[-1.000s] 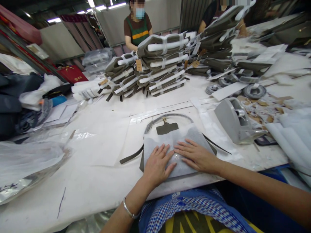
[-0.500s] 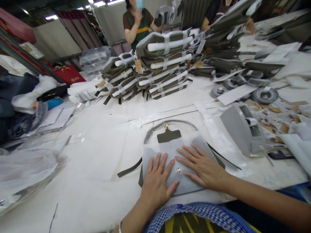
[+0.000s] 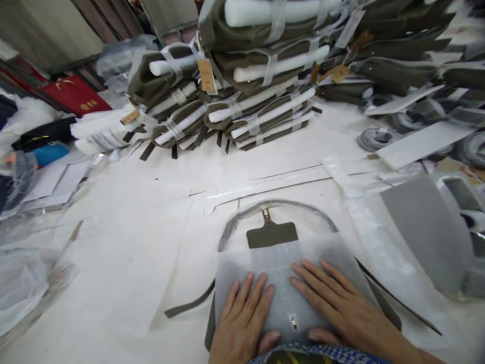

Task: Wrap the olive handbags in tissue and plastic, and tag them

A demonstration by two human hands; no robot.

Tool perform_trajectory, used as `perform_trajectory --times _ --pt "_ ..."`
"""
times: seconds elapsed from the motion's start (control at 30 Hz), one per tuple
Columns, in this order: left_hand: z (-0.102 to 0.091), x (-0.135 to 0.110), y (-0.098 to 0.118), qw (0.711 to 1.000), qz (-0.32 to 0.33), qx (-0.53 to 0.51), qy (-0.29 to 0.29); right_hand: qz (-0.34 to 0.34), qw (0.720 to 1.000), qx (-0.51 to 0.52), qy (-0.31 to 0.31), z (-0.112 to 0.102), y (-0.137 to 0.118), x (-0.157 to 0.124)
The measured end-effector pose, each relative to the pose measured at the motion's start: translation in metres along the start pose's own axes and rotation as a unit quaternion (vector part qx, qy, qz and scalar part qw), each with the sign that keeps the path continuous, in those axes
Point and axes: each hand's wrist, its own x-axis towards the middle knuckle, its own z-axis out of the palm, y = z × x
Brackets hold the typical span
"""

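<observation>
Directly in front of me lies a dark olive handbag, its front covered by a sheet of thin white tissue paper (image 3: 273, 263). My left hand (image 3: 244, 316) rests flat on the left part of the paper, fingers stretched out. On the right part, my right hand (image 3: 341, 303) lies flat too, fingers spread. A small metal clasp piece (image 3: 294, 322) pokes through the paper between them. Above the paper's top edge show the olive flap tab (image 3: 272, 235) with a metal fitting and a wrapped handle (image 3: 280, 203) arching around it. Dark straps (image 3: 189, 306) stick out on both sides.
Stacked olive bags (image 3: 261, 86) with white padded rolls stand across the back. A grey tape dispenser (image 3: 432, 232) sits at right beside a translucent strip (image 3: 382, 242). Coiled wrapped straps (image 3: 377, 137) lie at back right, a red bag (image 3: 76, 96) and clear plastic (image 3: 30, 283) at left.
The view has tilted down and closer, so the person at the back is out of sight. Both hands stay flat on the paper, now slightly farther apart.
</observation>
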Motion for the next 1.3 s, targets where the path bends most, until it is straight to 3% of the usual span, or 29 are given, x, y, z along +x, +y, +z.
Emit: perform_trajectory --times 0.3,0.53,0.77,0.93,1.2,1.3 --pt "-0.011 0.026 -0.014 0.996 -0.084 -0.029 -0.018 0.099 0.993 0.07 -0.006 -0.007 0.018 0.018" --pt "-0.024 0.041 -0.024 0.979 -0.131 -0.12 -0.095 0.145 0.98 0.125 -0.048 -0.021 0.023 0.031" --pt "-0.041 0.048 -0.03 0.965 -0.132 -0.19 -0.12 0.12 0.973 0.185 -0.067 -0.039 0.034 0.043" --pt "-0.03 0.047 -0.027 0.97 -0.134 -0.164 -0.117 0.113 0.981 0.147 -0.061 -0.027 0.034 0.041" --pt "-0.003 0.048 -0.027 0.974 -0.137 -0.104 -0.15 0.14 0.981 0.077 -0.108 0.001 0.035 0.045" --pt "-0.002 0.049 -0.021 0.982 -0.136 -0.08 -0.101 0.138 0.983 0.064 -0.099 0.002 0.033 0.043"
